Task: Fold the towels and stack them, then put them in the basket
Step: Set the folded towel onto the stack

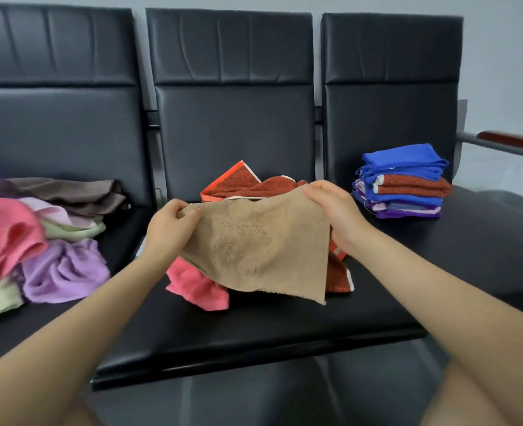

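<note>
A tan towel (260, 247) hangs spread between my hands above the middle seat. My left hand (169, 226) pinches its upper left corner and my right hand (337, 213) pinches its upper right corner. Behind and under it lie a rust-red towel (254, 186) with an orange and white border and a crumpled pink towel (198, 287). A stack of folded towels (403, 182), mostly blue with one rust-red and purple ones below, stands on the right seat. No basket shows in view.
A loose pile of unfolded towels (39, 238) in pink, purple, green and brown covers the left seat. The black bench (254, 333) has three backrests. A metal and wood armrest (506, 142) sticks out at the far right. My knees are at the bottom edge.
</note>
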Demonstrator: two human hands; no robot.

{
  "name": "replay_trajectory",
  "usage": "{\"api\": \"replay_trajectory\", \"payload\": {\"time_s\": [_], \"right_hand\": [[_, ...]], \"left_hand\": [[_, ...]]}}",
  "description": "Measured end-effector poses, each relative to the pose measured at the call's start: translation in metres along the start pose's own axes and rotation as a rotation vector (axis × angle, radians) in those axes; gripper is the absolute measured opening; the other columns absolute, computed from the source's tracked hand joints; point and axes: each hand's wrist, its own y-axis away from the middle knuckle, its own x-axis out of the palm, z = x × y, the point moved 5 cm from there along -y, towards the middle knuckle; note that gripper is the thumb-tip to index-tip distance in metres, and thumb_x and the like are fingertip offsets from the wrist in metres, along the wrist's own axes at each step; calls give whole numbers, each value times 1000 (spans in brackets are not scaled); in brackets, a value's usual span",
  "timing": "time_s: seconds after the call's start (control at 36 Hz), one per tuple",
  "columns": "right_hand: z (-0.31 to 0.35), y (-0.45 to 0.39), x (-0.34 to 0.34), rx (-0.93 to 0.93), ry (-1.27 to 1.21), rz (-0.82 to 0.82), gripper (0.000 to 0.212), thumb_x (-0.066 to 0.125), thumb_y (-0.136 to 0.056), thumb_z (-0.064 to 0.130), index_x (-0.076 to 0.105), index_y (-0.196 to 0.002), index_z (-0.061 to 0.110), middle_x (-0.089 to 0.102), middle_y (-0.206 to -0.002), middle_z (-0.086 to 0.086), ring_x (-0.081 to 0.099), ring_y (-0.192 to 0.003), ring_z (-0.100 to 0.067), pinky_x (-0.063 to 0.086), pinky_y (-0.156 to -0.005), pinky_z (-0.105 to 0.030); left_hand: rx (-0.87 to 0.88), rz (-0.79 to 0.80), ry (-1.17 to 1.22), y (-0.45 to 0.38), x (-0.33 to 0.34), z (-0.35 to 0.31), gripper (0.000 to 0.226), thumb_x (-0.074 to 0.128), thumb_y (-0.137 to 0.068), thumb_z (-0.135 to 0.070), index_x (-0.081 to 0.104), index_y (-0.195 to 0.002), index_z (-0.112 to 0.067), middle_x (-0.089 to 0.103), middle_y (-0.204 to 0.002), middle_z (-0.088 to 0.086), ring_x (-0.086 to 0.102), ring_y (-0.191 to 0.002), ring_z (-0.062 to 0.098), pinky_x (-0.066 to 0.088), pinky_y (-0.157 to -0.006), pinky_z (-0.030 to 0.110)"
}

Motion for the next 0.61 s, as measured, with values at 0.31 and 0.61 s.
{"api": "replay_trajectory", "payload": {"time_s": [0.31,0.61], "right_hand": [[28,10,-13,-109,-222,83,20,55,-95,24,62,-76,23,58,-90,-2,51,-89,-16,39,-77,-30],[-20,23,-25,-32,301,200,18,63,-88,18,67,-70,21,62,-78,8,54,-82,-9,40,-73,-27]], "left_hand": [[13,-80,316,24,-50,-14,21,61,-89,-30,57,-71,-19,52,-69,-10,45,-68,5,38,-66,24],[45,333,-2,69,-25,10,27,46,-69,-41,53,-67,-15,44,-67,0,40,-69,13,29,-55,26]]}}
